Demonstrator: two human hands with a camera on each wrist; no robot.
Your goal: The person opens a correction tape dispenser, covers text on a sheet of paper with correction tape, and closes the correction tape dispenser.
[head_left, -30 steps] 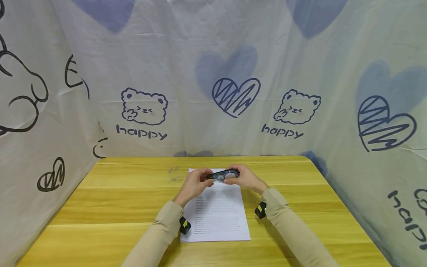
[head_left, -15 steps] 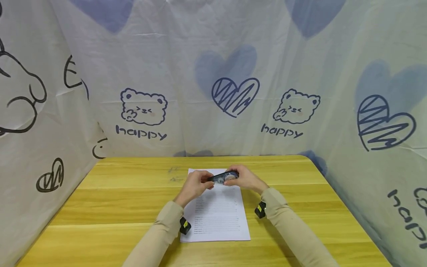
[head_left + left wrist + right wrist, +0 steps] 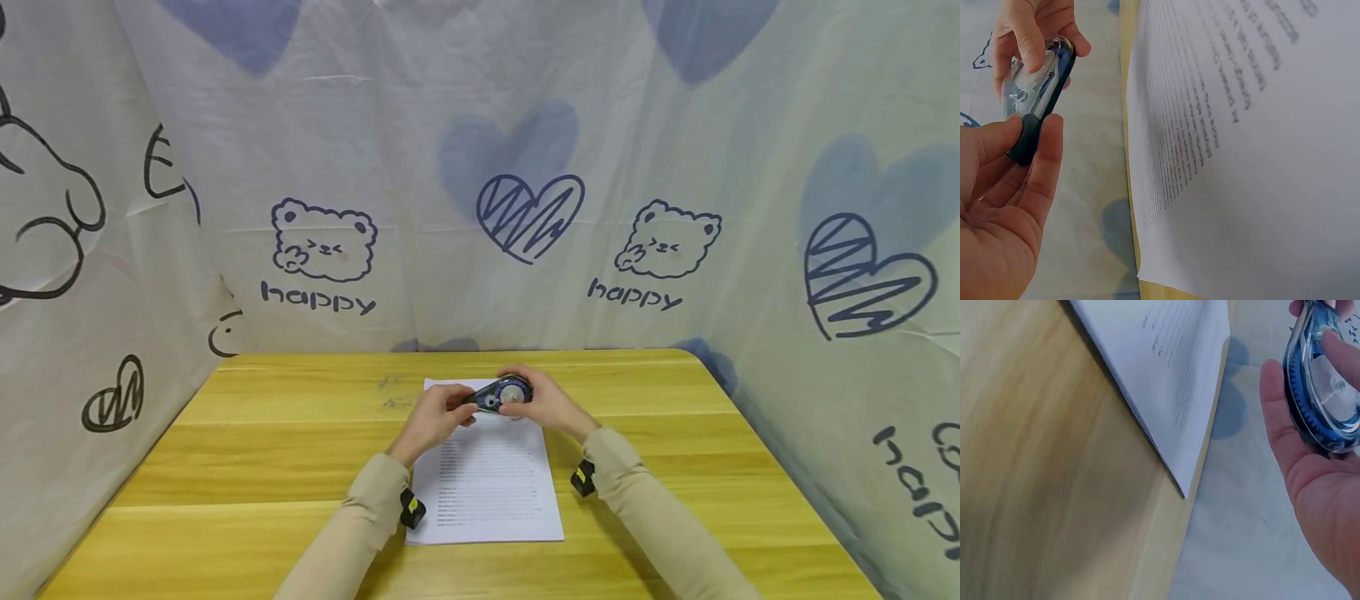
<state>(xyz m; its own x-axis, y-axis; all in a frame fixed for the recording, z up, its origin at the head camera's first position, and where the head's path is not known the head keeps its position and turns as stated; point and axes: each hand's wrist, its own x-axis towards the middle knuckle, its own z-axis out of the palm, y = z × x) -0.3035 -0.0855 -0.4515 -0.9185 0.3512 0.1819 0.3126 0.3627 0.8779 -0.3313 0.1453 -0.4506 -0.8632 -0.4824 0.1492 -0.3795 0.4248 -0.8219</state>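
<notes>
Both hands hold a correction tape dispenser (image 3: pixel 491 399) above the far part of a printed paper stack (image 3: pixel 495 483). It has a clear case with a blue gear and a white spool inside. My left hand (image 3: pixel 437 419) pinches its narrow, dark capped end between thumb and fingers, as the left wrist view shows with the cap (image 3: pixel 1025 140). My right hand (image 3: pixel 546 406) grips the wide, rounded end, thumb on the flat face. In the right wrist view the blue gear (image 3: pixel 1302 394) shows through the case. The tip under the cap is hidden.
A yellow wood-grain table (image 3: pixel 285 450) carries the paper stack. Behind and at both sides hangs a pale cloth (image 3: pixel 450 292) with hearts and bears. Each wrist wears a small black camera, such as the left one (image 3: pixel 412 508).
The dispenser has turned so that its flat face with the white spool shows more fully to the head view. Both hands have shifted slightly left with it, keeping their hold.
</notes>
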